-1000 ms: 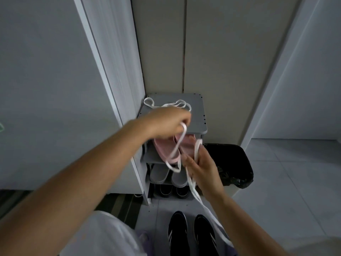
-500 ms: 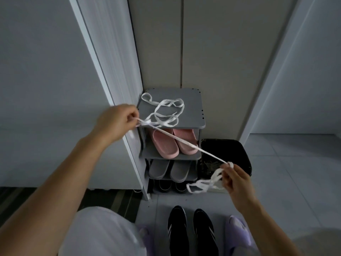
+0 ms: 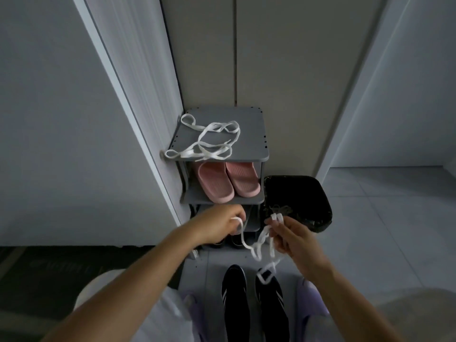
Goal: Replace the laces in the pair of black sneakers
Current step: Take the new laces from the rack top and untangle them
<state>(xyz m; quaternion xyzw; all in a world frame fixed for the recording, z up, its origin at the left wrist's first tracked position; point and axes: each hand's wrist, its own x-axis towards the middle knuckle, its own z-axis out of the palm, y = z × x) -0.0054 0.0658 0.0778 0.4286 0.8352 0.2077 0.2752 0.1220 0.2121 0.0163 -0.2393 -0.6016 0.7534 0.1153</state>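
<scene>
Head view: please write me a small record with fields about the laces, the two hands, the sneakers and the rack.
held lace: white, slack, lower loop dangling
left hand: pinches the held lace
right hand: grips the held lace, two tips sticking up above the fingers
shoe rack: grey, pink slippers on its middle shelf
second lace: white, loose on the rack's top
black sneakers: on the floor, side by side, below the hands
bin: black, right of the rack
</scene>
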